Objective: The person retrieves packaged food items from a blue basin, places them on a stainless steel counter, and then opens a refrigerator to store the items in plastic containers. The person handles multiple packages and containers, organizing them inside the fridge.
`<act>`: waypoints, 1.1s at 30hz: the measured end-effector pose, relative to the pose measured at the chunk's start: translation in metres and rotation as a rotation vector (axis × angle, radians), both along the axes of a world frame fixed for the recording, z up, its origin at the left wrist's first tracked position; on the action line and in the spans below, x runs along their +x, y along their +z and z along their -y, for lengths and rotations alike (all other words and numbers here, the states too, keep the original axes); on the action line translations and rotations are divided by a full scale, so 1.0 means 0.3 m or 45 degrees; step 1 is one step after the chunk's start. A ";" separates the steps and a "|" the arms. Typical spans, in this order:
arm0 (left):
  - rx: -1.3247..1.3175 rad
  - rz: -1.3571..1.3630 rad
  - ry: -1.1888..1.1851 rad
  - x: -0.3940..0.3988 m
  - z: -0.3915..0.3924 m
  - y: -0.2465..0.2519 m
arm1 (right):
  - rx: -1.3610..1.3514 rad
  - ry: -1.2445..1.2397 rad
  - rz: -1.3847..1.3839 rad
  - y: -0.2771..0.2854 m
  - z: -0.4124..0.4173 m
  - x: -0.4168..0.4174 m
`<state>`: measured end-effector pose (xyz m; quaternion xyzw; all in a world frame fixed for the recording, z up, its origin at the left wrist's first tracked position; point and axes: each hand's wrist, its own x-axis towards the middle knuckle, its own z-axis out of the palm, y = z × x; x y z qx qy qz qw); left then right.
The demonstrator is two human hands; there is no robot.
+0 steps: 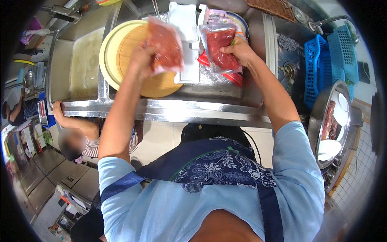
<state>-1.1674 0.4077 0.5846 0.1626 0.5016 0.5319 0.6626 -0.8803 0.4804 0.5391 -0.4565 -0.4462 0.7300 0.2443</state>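
My left hand (142,59) grips a clear plastic pack of red meat (166,44), blurred by motion, above a round wooden cutting board (160,87). The board overlaps a round cream-coloured board or tray (109,57). In my right hand (239,50) is a second clear pack of red meat (216,45), with the thumb across its front. Between the two packs lie white trays or boxes (183,22). Red packaging (235,79) shows below the right pack, and a blue-rimmed plate (242,22) is partly hidden behind it.
A metal front rim (187,112) edges the steel sink. At left, a person's hand (57,109) rests on that rim beside a basin of cloudy liquid (87,63). Rightward are a drain (289,72), blue plastic baskets (316,72) and a steel bowl (317,124) holding meat and white dishes.
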 end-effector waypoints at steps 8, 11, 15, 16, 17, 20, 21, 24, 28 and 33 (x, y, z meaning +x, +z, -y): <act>0.346 -1.364 -0.179 0.239 -0.062 -0.162 | 0.058 -0.147 -0.365 0.086 -0.144 -0.063; 0.286 -0.922 -0.119 0.238 -0.139 -0.083 | 0.026 -0.052 -0.406 0.097 -0.172 -0.151; 0.128 0.022 -0.102 0.152 -0.232 -0.034 | -0.017 -0.001 -0.489 0.112 -0.226 -0.283; 0.125 -0.032 -0.063 0.134 -0.243 -0.039 | 0.053 -0.003 -0.395 0.117 -0.237 -0.318; 0.122 -0.087 -0.024 0.115 -0.254 -0.044 | 0.125 0.012 -0.361 0.107 -0.253 -0.350; 0.079 -0.178 0.163 0.086 -0.269 -0.063 | 0.235 -0.026 -0.270 0.107 -0.254 -0.435; 0.070 -0.193 0.221 0.067 -0.270 -0.080 | 0.278 -0.049 -0.195 0.080 -0.263 -0.479; 0.049 -0.257 0.252 0.044 -0.281 -0.090 | 0.436 -0.090 0.080 0.013 -0.300 -0.542; -0.050 -0.086 0.154 -0.013 -0.308 -0.085 | 0.577 0.079 0.098 0.016 -0.326 -0.550; -0.193 -0.060 0.355 -0.048 -0.342 -0.118 | 0.256 0.224 -0.134 -0.004 -0.348 -0.552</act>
